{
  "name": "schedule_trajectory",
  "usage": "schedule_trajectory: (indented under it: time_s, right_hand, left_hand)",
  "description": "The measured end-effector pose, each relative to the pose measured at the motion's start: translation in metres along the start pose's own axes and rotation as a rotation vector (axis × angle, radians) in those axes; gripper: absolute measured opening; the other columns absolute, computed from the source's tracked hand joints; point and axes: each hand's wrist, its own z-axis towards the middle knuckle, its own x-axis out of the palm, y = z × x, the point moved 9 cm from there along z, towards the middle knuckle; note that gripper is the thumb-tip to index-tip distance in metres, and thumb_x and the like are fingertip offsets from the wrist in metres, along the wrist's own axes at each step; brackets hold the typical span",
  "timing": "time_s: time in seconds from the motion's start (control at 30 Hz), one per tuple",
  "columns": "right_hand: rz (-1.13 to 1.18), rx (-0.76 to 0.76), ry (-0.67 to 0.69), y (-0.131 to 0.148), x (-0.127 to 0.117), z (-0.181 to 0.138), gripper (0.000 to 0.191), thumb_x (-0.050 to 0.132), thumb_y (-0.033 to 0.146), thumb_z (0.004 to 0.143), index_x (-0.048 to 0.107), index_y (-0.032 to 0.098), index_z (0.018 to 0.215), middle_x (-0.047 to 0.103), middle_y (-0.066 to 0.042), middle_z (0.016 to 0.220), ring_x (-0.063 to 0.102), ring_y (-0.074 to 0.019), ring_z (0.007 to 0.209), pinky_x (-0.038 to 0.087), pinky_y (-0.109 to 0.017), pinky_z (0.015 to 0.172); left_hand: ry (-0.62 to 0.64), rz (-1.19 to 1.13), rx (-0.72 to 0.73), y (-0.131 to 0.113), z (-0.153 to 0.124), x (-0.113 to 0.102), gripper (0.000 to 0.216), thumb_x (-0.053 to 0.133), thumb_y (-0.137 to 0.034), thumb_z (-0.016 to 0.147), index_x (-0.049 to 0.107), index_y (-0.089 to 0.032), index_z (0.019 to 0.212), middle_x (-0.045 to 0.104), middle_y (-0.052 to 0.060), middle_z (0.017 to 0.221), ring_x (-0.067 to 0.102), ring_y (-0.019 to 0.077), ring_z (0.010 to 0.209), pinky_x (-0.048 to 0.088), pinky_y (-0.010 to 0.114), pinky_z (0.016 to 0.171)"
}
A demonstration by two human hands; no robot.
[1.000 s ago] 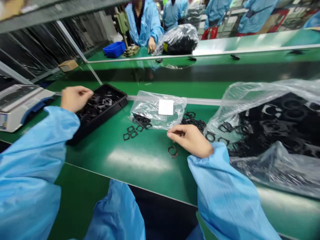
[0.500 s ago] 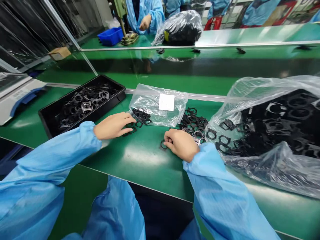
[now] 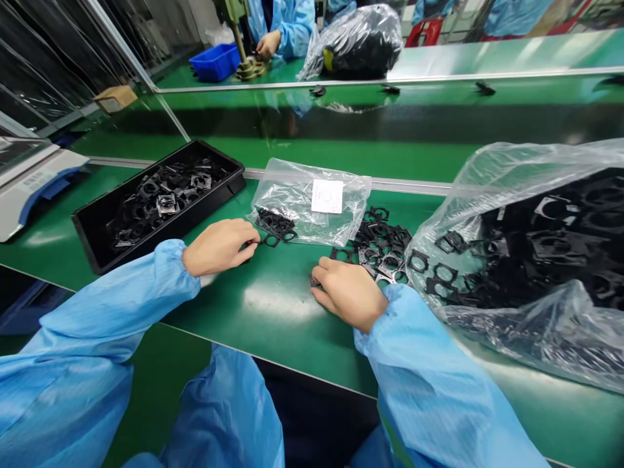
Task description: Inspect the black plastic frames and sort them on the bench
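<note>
My left hand (image 3: 221, 247) is closed in a pinch on a small black plastic frame, mostly hidden under the fingers. Just beyond its fingertips lies a small heap of black ring-shaped frames (image 3: 275, 223), beside a clear zip bag (image 3: 292, 188) with a white label (image 3: 327, 196). My right hand (image 3: 350, 291) has thumb and fingers closed over another black plastic frame (image 3: 313, 281) at the bench surface; only its edge shows. A bigger pile of black frames (image 3: 383, 244) is spread behind and to the right of this hand.
A black tray (image 3: 163, 235) of frames stands at left, near a white-and-blue device (image 3: 36, 188). At right, a large clear bag (image 3: 453, 195) holds many frames. Beyond the bench (image 3: 277, 325), a co-worker's hand (image 3: 268, 44) is near a blue bin (image 3: 214, 63) and a wrapped bundle (image 3: 363, 49).
My left thumb and fingers have closed together on a frame. My right fingers have come down over the frame that lay by them, moving slightly left. The view shifted a little.
</note>
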Motion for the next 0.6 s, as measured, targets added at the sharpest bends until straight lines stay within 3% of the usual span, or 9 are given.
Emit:
schedule_trajectory:
  time_s: [0.1,0.23,0.37,0.47,0.53,0.6]
  right_hand:
    - [0.063,0.026,-0.033,-0.007,-0.001,0.0,0.015,0.069,0.03,0.099,0.07,0.019,0.108,0.071,-0.008,0.112,0.072,-0.024,0.098,0.041,-0.033,0.066]
    - [0.125,0.1,-0.072,-0.02,-0.004,-0.001,0.042,0.079,0.032,0.092,0.064,0.021,0.129,0.066,-0.009,0.129,0.072,-0.0238,0.1,0.046,-0.032,0.068]
    - [0.084,0.089,-0.036,-0.013,0.001,0.002,0.027,0.068,0.03,0.1,0.067,0.019,0.124,0.069,-0.011,0.119,0.071,-0.0242,0.1,0.048,-0.031,0.071]
    - [0.115,0.105,-0.072,-0.01,0.005,0.005,0.026,0.066,0.035,0.101,0.067,0.015,0.116,0.071,-0.013,0.109,0.07,-0.0265,0.1,0.048,-0.032,0.071]
    - [0.267,0.14,-0.139,-0.017,0.007,0.006,0.025,0.067,0.038,0.1,0.066,0.015,0.11,0.071,-0.012,0.103,0.069,-0.0242,0.093,0.048,-0.032,0.07]
    - [0.565,0.18,-0.227,-0.03,0.009,0.006,0.023,0.069,0.039,0.098,0.065,0.017,0.101,0.07,-0.005,0.09,0.065,-0.0185,0.08,0.048,-0.029,0.068]
  left_hand:
    - [-0.185,-0.19,0.022,-0.011,0.002,-0.026,0.024,0.05,-0.029,0.097,0.07,-0.019,0.089,0.071,0.005,0.083,0.065,0.0195,0.075,0.051,0.031,0.073]
    - [-0.372,-0.498,0.054,-0.034,0.01,-0.04,0.018,0.059,-0.028,0.095,0.072,-0.018,0.089,0.07,0.003,0.078,0.063,0.0152,0.069,0.05,0.027,0.069]
    - [-0.504,-0.721,0.038,-0.051,0.02,-0.022,0.019,0.061,-0.028,0.095,0.073,-0.018,0.086,0.072,0.004,0.078,0.062,0.0149,0.069,0.05,0.027,0.067]
    - [-0.57,-0.874,0.002,-0.05,0.022,-0.002,0.019,0.063,-0.031,0.096,0.073,-0.017,0.088,0.074,0.005,0.081,0.065,0.0154,0.071,0.053,0.028,0.068]
    - [-0.582,-0.97,-0.032,-0.044,0.019,0.009,0.019,0.065,-0.034,0.096,0.073,-0.017,0.092,0.075,0.005,0.082,0.067,0.0154,0.072,0.055,0.028,0.069]
    - [-0.58,-1.058,-0.072,-0.038,0.016,0.016,0.02,0.066,-0.036,0.097,0.073,-0.017,0.094,0.075,0.004,0.082,0.067,0.014,0.069,0.056,0.026,0.067]
